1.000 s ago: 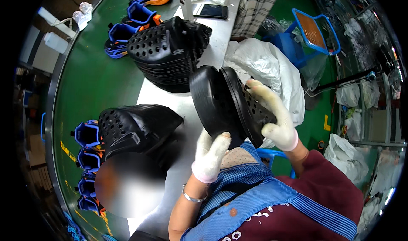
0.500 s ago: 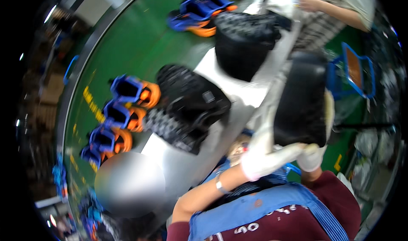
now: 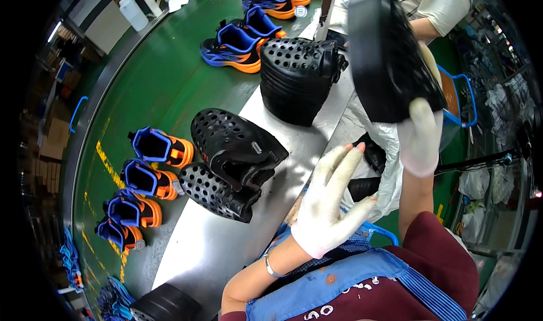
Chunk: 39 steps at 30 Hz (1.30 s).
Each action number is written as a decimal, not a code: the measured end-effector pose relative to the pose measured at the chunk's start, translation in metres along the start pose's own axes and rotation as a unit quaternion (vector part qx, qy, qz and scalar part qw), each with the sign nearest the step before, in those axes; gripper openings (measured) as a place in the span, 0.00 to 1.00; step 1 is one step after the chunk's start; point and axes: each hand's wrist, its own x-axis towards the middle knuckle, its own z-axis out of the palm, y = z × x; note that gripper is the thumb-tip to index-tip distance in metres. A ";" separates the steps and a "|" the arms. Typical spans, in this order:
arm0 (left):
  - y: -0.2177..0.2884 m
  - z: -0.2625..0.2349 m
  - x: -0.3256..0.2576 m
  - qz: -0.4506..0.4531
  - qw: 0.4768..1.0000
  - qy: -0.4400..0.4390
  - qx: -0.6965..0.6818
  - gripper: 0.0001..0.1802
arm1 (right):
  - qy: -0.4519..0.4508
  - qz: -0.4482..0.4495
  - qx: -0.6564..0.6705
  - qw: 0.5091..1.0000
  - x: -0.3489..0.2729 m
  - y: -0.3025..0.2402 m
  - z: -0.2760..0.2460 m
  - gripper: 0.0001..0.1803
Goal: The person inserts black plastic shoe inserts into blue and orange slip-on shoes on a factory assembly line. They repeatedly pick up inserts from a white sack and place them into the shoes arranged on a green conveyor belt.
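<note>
My right hand (image 3: 421,137), in a white glove with bare fingertips, grips a nested stack of black plastic shoe forms (image 3: 384,66) by its lower end, raised at the upper right. The stack is slightly blurred. My left hand (image 3: 328,213), gloved the same way, is empty, its fingers spread above the table's near edge. Below the raised stack, a white sack (image 3: 390,179) gapes with more black pieces inside. On the metal bench (image 3: 192,236) lie two groups of perforated black shoe forms (image 3: 237,145), one leaning on the other. A taller nested stack (image 3: 300,89) stands farther back.
Blue-and-orange sneakers (image 3: 153,145) line the green conveyor (image 3: 169,83) at left; further sneakers (image 3: 237,44) stand at the back. A co-worker's sleeve (image 3: 447,7) shows at upper right, beside a blue-framed stool (image 3: 466,100). Another black piece (image 3: 164,304) sits at the lower left.
The black stack has risen away from me, now in my right hand alone. My left hand has let go and opened below it. The view has shifted, uncovering the sack.
</note>
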 end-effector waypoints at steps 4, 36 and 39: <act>-0.001 0.003 -0.006 -0.033 0.999 -0.012 0.004 0.38 | -0.050 0.008 -0.174 0.983 0.050 0.007 0.016 0.38; -0.147 0.073 0.013 -0.012 0.842 -0.175 0.510 0.32 | 0.043 0.580 -0.416 0.699 -0.230 0.325 -0.360 0.23; -0.143 0.075 0.018 -0.014 0.826 -0.187 0.532 0.31 | 0.070 0.602 -0.445 0.659 -0.243 0.342 -0.385 0.24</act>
